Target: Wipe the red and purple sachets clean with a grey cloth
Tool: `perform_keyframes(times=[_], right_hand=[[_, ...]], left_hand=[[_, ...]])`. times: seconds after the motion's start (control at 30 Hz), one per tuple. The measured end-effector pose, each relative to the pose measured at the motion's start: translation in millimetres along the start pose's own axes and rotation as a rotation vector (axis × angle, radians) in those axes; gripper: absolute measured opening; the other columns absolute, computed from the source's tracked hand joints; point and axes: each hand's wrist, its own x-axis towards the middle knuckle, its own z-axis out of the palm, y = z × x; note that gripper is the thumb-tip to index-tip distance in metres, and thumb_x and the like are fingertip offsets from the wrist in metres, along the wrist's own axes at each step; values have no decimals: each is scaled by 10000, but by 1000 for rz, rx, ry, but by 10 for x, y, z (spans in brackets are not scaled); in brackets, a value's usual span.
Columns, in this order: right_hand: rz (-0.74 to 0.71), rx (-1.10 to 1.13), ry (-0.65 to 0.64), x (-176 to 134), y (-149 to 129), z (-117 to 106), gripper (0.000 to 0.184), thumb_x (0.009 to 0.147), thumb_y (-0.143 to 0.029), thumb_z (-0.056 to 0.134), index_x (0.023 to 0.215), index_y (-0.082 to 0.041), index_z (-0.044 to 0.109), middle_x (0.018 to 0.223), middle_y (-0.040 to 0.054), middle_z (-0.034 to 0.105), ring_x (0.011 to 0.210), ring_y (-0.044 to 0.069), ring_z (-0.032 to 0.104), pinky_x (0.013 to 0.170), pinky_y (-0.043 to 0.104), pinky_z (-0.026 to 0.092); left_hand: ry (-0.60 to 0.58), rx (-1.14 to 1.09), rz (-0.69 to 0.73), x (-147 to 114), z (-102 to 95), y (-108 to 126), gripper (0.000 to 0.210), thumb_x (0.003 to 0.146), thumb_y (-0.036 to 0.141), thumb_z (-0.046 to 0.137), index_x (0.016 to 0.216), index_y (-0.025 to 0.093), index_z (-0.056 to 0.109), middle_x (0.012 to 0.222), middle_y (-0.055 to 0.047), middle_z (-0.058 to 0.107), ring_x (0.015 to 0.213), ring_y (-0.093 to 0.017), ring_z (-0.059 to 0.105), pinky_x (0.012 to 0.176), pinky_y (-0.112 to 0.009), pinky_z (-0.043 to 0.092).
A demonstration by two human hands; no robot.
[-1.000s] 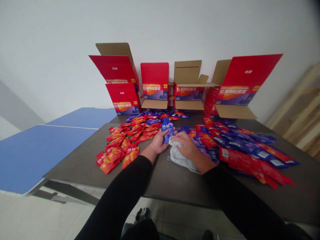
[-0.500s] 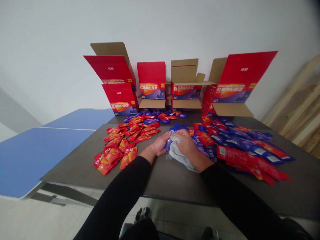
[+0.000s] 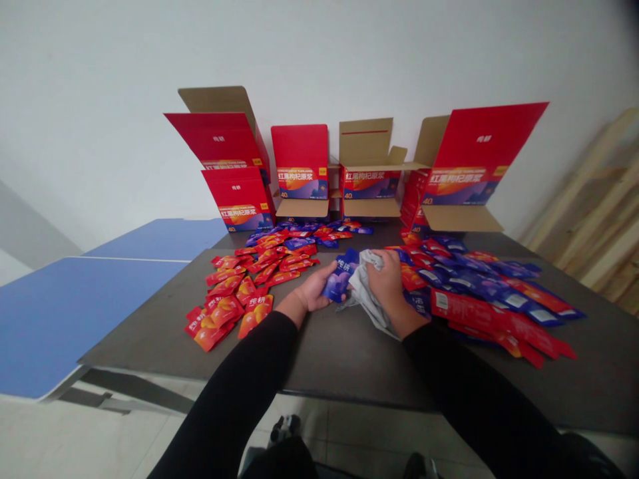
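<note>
Near the middle of the dark table, my left hand (image 3: 316,287) is closed on a purple-blue pouch (image 3: 340,276) with white lettering, its printed face turned up. Beside it, my right hand (image 3: 388,283) grips a crumpled light grey cloth (image 3: 367,289), whose loose end hangs toward the tabletop. The cloth's upper edge is close to the pouch's right side; I cannot tell if they touch. To the left of my hands lie red-orange pouches (image 3: 257,313) in a loose spread. Right of my right hand is a heap of red and blue pouches (image 3: 479,283), partly hidden by that hand.
Open red cartons stand along the wall: a stacked pair at left (image 3: 239,199), two in the middle (image 3: 302,179) (image 3: 369,183), and one at right (image 3: 462,179) with flaps spread. More mixed pouches (image 3: 299,241) lie before them. A blue table (image 3: 110,299) adjoins the dark table (image 3: 349,366) at left.
My right hand and the cloth have moved to the right, off the pouch's face, so more of the pouch shows. My left hand has kept hold of the pouch, shifting slightly left.
</note>
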Motion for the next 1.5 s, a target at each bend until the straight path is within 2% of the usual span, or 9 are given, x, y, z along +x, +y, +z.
perform_keyframes(times=[0.1,0.33,0.5,0.63,0.87,1.0,1.2,1.33,1.5], right_hand=[[-98,49,-72,-45,-63,-11,269,788,-157,572,1025,-213,686,1067,100,579,1022,273,585,972,476,526],[-486,219,-496,-250,-233,0,442,767,-65,538,1114,-276,713,1147,63,623,1092,240,610,978,440,532],[-577,197,-646,-288,-273,12,402,794,-62,540,1066,-281,740,1135,55,669,1074,236,628,1011,457,509],[-482,132,-597,-281,-248,27,447,748,-48,546,1086,-278,725,1133,56,648,1089,240,611,970,431,536],[-344,69,-376,-255,-191,43,420,757,-89,555,1105,-277,696,1083,66,584,1039,257,605,946,451,557],[-240,22,-257,-206,-175,57,359,762,-118,567,1072,-266,671,1068,69,572,1031,260,594,954,449,551],[-131,19,-118,-141,-124,71,260,776,-148,556,1014,-230,618,1034,82,564,1011,259,576,953,445,521],[-88,22,-72,-122,-82,77,240,777,-172,557,1005,-232,594,1026,83,558,1021,268,558,964,458,495],[-64,-7,5,-86,-15,80,208,783,-195,566,985,-243,583,991,63,561,982,249,565,939,427,503]], left_hand=[[-39,-162,45,-4,-2,61,453,966,547,492,1096,148,663,905,-117,707,719,-204,687,541,-268,511],[33,-208,13,19,23,57,537,957,624,455,827,140,648,692,-71,655,557,-163,613,553,-266,492],[-36,-210,-27,18,71,9,616,954,673,405,888,126,680,688,-85,666,588,-200,646,630,-316,528],[-82,-182,-74,22,62,-41,565,953,639,451,897,125,679,736,-107,702,680,-235,695,705,-338,544],[-59,-48,-88,46,69,-122,460,972,541,503,1046,129,694,818,-107,745,749,-234,723,771,-337,549],[-86,3,-55,57,83,-149,441,957,538,537,1041,136,700,783,-97,738,702,-220,716,707,-306,555],[-29,76,-74,42,96,-161,427,961,545,527,1043,158,687,702,-64,694,627,-182,675,589,-253,534],[-51,157,38,1,95,-148,360,844,336,733,1174,225,641,724,-1,667,532,-113,604,486,-174,442],[-117,189,54,-55,109,-102,507,764,237,732,1251,256,589,751,9,647,498,-92,554,468,-171,417]])
